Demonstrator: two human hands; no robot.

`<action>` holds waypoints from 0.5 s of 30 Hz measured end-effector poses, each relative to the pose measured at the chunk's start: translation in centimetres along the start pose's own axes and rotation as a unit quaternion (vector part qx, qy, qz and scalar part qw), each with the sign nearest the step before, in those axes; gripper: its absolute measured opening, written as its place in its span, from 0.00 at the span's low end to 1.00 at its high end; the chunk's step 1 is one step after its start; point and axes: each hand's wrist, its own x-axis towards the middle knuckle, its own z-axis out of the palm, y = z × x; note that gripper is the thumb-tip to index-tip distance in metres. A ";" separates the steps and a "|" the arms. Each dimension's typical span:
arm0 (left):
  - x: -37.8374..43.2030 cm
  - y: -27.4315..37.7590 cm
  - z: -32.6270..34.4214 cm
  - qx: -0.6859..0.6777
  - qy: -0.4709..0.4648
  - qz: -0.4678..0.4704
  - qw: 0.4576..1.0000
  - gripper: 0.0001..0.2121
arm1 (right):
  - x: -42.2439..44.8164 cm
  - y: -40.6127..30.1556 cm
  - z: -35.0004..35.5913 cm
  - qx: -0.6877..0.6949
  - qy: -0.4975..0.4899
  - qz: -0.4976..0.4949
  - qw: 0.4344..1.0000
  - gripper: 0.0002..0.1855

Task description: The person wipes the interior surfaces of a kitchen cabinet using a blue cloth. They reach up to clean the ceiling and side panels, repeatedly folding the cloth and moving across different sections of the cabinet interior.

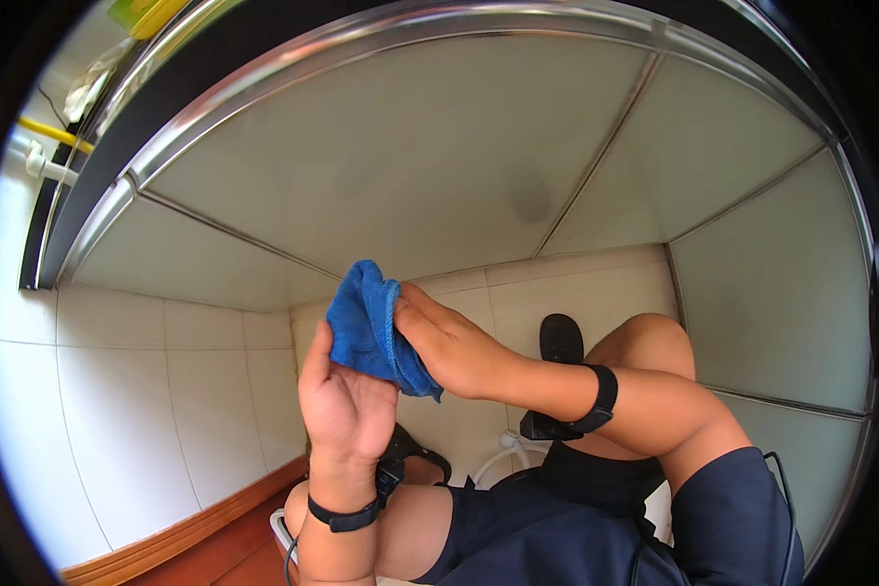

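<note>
A folded blue microfibre cloth (362,329) is held up between my two hands, before a frosted cabinet door panel (410,161). My left hand (348,403) is palm up under the cloth's left and lower side, its thumb along the left edge and its fingers hidden behind the cloth. My right hand (454,344) presses on the cloth's right side, near its stitched edge, with some fingers out of sight. Both wrists wear black straps with small black devices.
Metal-framed cabinet doors curve around the front and right, under a black countertop edge (190,80). A white tiled wall (110,410) stands left, with wooden trim (190,535) below. A yellow hose (55,134) and a white pipe fitting (47,165) are upper left. My knees and black shoes are below.
</note>
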 end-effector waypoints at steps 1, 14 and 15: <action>-0.1 0.1 -0.1 0.006 0.025 -0.013 1.000 0.26 | 0.2 0.0 -0.1 0.030 -0.007 -0.036 0.999 0.27; -3.8 3.3 -0.6 -0.072 -0.045 0.001 0.996 0.28 | 1.6 5.0 -1.2 0.690 -0.303 0.135 0.643 0.27; -4.4 2.7 -0.4 -0.097 -0.088 -0.027 0.991 0.25 | 1.5 5.7 -0.7 0.665 -0.246 0.160 0.687 0.26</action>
